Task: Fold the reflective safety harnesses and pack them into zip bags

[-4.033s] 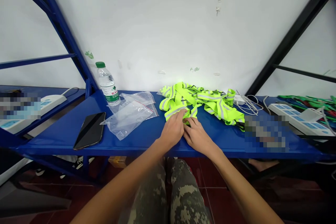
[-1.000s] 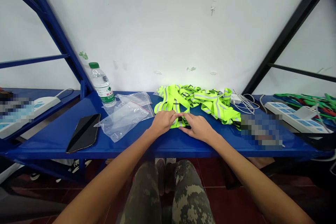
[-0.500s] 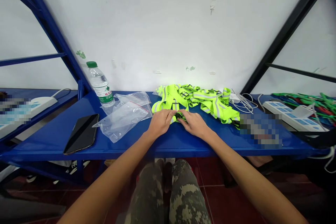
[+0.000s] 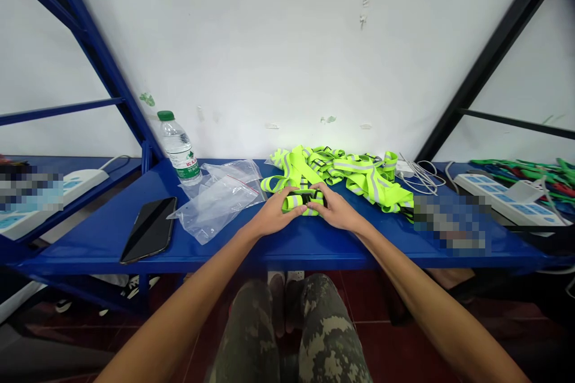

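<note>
Between both hands is a folded bundle of neon-yellow reflective strap (image 4: 294, 202) with grey stripes and black parts. My left hand (image 4: 279, 213) is closed on its left side, thumb along the near edge. From the right, my right hand (image 4: 335, 206) grips the other end, its thumb also in front. The bundle is just above or on the blue table; I cannot tell which. Right behind it lies a loose heap of the same reflective straps (image 4: 372, 182), with black buckles among them. My fingers hide the bundle's far side in part.
Clear plastic zip bags (image 4: 220, 197) lie left of my hands, beside a water bottle (image 4: 180, 149) and a black phone (image 4: 150, 228). A white cable (image 4: 424, 176) and a power strip (image 4: 507, 200) are on the right. The blue table (image 4: 269, 254) meets a white wall.
My hands have turned the strap bundle so more of its folded face shows, and my thumbs now lie along its near side. The view has shifted slightly.
</note>
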Demonstrator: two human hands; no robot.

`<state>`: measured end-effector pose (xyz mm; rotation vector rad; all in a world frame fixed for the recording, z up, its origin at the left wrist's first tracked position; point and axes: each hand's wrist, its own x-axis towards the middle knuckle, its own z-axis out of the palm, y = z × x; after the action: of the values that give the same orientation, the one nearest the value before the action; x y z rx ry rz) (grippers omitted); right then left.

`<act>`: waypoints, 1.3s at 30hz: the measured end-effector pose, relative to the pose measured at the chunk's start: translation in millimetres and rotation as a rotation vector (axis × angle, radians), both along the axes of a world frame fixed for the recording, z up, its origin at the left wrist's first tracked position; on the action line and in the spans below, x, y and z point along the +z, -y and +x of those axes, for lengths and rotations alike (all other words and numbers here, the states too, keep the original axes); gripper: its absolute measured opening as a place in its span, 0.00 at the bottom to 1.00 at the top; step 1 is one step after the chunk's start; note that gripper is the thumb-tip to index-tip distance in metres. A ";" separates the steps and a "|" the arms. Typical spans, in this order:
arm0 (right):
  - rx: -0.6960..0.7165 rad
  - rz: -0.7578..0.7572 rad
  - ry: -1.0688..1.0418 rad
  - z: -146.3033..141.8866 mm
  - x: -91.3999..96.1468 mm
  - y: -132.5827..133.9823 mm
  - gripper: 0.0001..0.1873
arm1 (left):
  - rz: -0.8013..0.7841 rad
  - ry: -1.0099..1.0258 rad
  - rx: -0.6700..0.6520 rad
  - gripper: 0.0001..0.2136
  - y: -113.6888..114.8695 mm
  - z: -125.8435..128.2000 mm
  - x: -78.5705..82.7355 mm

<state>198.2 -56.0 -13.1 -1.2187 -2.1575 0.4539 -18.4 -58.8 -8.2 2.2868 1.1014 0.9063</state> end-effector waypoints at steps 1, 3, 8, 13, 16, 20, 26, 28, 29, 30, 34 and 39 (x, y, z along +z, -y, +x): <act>0.030 -0.033 -0.065 0.6 -0.6 -0.7 0.18 | -0.013 0.017 0.004 0.24 -1.8 0.3 -0.1; 0.115 -0.102 -0.196 1.3 -1.9 -1.5 0.19 | -0.036 0.026 0.062 0.24 -5.0 2.5 -2.1; 0.166 -0.285 -0.397 -1.7 -8.0 -0.7 0.23 | 0.080 0.002 0.255 0.21 -14.0 15.6 -9.9; -0.070 -0.173 -0.341 -5.5 -17.4 3.5 0.23 | 0.057 -0.170 0.436 0.20 -21.2 28.5 -10.3; -0.149 0.015 -0.213 -5.7 -20.3 7.5 0.20 | 0.007 -0.168 0.415 0.14 -21.5 31.9 -10.6; -0.189 0.229 -0.022 -4.4 -25.3 8.8 0.18 | 0.013 -0.171 0.409 0.09 -19.1 35.6 -12.1; -0.217 0.126 0.096 -4.7 -32.4 1.1 0.26 | -0.086 -0.316 0.388 0.18 -25.6 40.5 -10.8; -0.166 0.083 0.118 -5.3 -30.5 -3.5 0.26 | -0.119 -0.357 0.302 0.19 -29.7 39.3 -11.0; -0.137 0.069 0.120 -5.7 -29.2 -6.1 0.25 | -0.124 -0.371 0.268 0.19 -30.8 38.3 -11.4; -0.111 0.059 0.114 -6.1 -28.1 -8.7 0.25 | -0.118 -0.377 0.240 0.19 -31.0 37.2 -11.8; -0.043 0.077 0.096 -7.2 -28.0 -14.9 0.24 | 0.023 -0.380 0.237 0.20 -23.5 34.7 -13.0; -0.247 0.334 0.141 -9.0 -27.5 -3.6 0.21 | 0.074 -0.448 0.348 0.20 -18.5 40.3 -12.4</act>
<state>189.2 -52.4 -40.6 -1.3301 -2.0548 -0.0979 21.9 -40.3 -20.6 2.4729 1.7218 0.5645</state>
